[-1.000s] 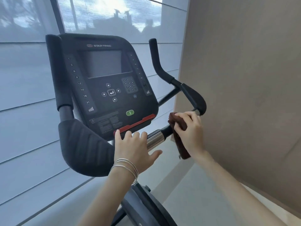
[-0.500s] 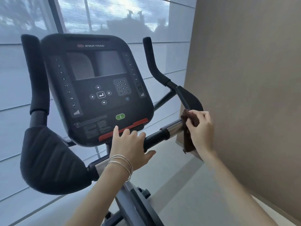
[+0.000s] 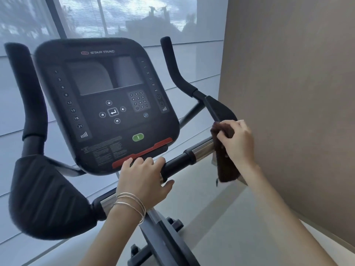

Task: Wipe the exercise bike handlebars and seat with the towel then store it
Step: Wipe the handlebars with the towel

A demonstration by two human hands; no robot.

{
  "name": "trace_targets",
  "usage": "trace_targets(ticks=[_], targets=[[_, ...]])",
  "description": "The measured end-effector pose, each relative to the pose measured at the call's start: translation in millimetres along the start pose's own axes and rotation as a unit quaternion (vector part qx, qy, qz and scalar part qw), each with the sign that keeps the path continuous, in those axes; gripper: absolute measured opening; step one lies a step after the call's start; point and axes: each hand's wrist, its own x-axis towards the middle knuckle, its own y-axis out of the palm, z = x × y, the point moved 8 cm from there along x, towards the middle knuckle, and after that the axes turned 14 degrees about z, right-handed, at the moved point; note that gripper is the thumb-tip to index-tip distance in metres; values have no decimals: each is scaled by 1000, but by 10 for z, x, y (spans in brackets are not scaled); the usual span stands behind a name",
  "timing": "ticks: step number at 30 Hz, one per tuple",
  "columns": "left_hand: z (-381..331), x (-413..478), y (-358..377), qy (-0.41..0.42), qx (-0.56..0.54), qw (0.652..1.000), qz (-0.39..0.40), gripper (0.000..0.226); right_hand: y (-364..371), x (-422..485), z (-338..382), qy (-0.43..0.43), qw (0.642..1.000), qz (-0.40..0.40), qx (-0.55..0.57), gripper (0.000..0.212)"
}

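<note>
Towel point(image 3: 224, 160) hangs lengthwise downward, gripped by right hand point(image 3: 238, 141); left hand point(image 3: 146, 179) grips handlebar point(image 3: 178, 164)

A gym or fitness room: an exercise bike point(image 3: 165, 239) with a branded Star Trac console point(image 3: 107, 104) at centre, padded handlebars point(image 3: 177, 73) at 9 and 2 o'clock, a tall shaded window point(image 3: 134, 20) at 12 and a plain beige wall point(image 3: 288, 93) at 3.

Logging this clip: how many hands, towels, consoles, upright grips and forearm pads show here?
Hands: 2, left hand, right hand
Towels: 1, brown towel
Consoles: 1, console
Upright grips: 2, left upright grip, right upright grip
Forearm pads: 2, left forearm pad, right forearm pad
Total: 8
</note>
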Motion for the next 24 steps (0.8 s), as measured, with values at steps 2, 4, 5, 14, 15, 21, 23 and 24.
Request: trace_targets(ticks=[2, 4, 5, 14, 15, 21, 23, 24], targets=[[-8, 10, -2, 6, -3, 1000, -8, 43, 2, -21, 26, -1, 1000, -17, -20, 22], [-13, 18, 1, 10, 1, 1000, -13, 41, 37, -170, 152, -30, 999, -33, -13, 22], [-12, 18, 2, 10, 1, 1000, -15, 41, 77, -269, 214, -50, 998, -30, 8, 22], [-23, -6, -27, 6, -4, 1000, -17, 40, -4, -50, -125, -2, 997, -16, 70, 23], [-27, -6, -22, 9, -7, 1000, -16, 40, -23, -31, -148, 15, 997, -29, 70, 23], [-31, 18, 9, 24, -23, 999, -24, 42, 156, -424, 218, -85, 994, 4, 70, 24], [-37, 21, 10, 28, -22, 999, -24, 42, 93, -371, 203, -94, 995, 1, 25, 24], [-37, 20, 8, 28, -20, 999, -25, 42, 46, -306, 127, -71, 997, -11, 18, 24]])
